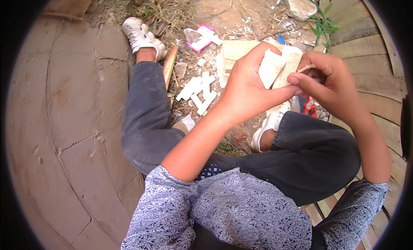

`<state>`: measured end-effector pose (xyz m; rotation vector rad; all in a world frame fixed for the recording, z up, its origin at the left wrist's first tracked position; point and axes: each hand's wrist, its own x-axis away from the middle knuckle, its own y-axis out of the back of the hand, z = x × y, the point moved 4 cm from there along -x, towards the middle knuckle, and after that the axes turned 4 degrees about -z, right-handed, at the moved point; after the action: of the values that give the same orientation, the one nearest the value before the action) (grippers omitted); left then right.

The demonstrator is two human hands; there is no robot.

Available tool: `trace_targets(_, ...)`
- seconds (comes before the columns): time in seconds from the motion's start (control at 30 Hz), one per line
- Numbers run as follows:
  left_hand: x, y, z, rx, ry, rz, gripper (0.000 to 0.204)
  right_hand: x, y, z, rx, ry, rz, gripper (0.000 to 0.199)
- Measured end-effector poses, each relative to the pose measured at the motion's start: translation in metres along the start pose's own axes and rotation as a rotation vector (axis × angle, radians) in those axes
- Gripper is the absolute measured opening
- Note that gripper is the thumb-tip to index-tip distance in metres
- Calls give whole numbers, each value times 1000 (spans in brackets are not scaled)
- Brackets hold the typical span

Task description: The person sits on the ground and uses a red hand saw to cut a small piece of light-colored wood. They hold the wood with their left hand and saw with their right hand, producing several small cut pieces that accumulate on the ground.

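While your left hand (pixel 247 88) clamps two pale wooden slats (pixel 279 67) between thumb and fingers, your right hand (pixel 327 80) pinches a thin strip (pixel 306 68) against their top edge, fingers curled shut. By the look of it the work is midway: a small heap of loose slats (pixel 200 91) (more blanks, perhaps) lies untouched on the littered dirt (pixel 223 13) between your feet. You sit between a cracked concrete slab (pixel 64 112) and wooden planks (pixel 374 56), outdoors.

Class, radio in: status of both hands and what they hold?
Left hand grips pale wood strips. Right hand pinches a thin strip beside them. Nothing blocking.
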<state>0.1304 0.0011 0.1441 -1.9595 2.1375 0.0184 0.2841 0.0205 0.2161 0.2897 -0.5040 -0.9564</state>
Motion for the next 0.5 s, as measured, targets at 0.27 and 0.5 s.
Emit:
trace_targets(0.27,15,38,5,135,111,-103,47,-12,-31,-18,-147,185,20,22)
trace_targets(0.5,7,58,25,250,145,-261,49,-30,-38,-26,-116,110,66,22)
